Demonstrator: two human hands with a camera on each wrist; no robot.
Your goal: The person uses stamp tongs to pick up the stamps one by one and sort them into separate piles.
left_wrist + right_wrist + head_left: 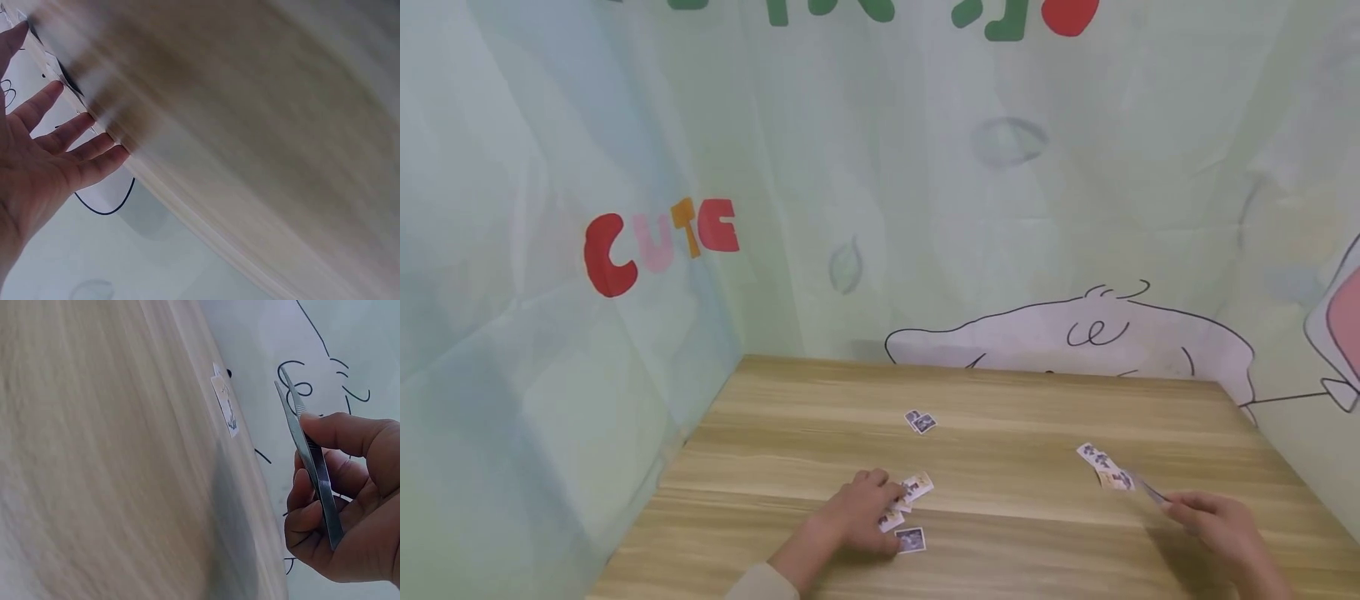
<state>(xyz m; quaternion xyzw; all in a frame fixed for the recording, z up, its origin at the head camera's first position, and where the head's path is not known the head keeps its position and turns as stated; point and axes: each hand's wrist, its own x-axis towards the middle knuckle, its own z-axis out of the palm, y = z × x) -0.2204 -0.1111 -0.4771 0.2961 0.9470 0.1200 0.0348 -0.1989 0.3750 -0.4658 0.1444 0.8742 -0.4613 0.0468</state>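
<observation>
My left hand lies low over the wooden table with its fingers spread, touching down among several small white-bordered picture cards. One dark-printed card is beside the thumb. The left wrist view shows the same hand, fingertips at the table surface; part of the card group is hidden under it. Metal tweezers are gripped between the thumb and fingers of my right hand. Their tips are slightly apart with nothing between them in the right wrist view. Near the tweezers in the head view lies an overlapping row of cards.
Two overlapping cards lie farther back on the wooden table. Printed fabric with letters and a cartoon outline stands along the table's back and left edges.
</observation>
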